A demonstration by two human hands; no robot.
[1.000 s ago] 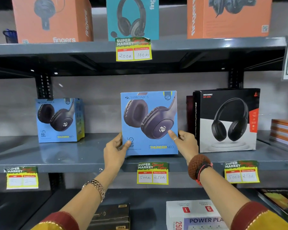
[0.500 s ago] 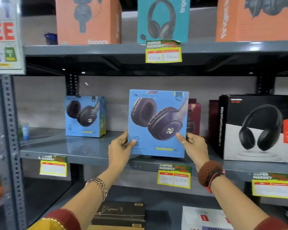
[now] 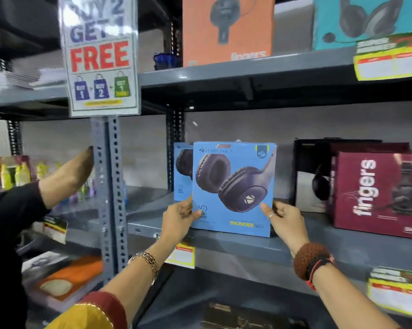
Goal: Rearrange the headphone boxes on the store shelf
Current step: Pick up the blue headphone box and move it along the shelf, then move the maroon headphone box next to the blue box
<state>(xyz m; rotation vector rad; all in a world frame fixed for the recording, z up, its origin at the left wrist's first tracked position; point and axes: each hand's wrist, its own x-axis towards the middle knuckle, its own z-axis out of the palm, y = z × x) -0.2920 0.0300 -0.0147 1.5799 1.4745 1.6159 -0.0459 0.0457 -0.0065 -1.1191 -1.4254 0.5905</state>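
I hold a blue Zebronics headphone box [image 3: 233, 186] upright at the front of the grey middle shelf [image 3: 247, 245]. My left hand [image 3: 177, 222] grips its lower left corner, and my right hand [image 3: 285, 220] grips its lower right edge. Directly behind it stands a second blue Zebronics box [image 3: 182, 172], mostly hidden. To the right on the same shelf are a black headphone box [image 3: 311, 176] and a maroon "fingers" box [image 3: 375, 193] in front of it.
An orange box [image 3: 226, 29] and a teal box [image 3: 366, 20] stand on the upper shelf. A "Buy 2 Get 1 Free" sign [image 3: 100, 55] hangs on the grey upright post [image 3: 108, 186]. Another person's arm [image 3: 57, 179] reaches into the left shelving bay.
I have carried the blue box to the left along the shelf until it stands in front of the other blue box. Another person's arm has come into view at the left.
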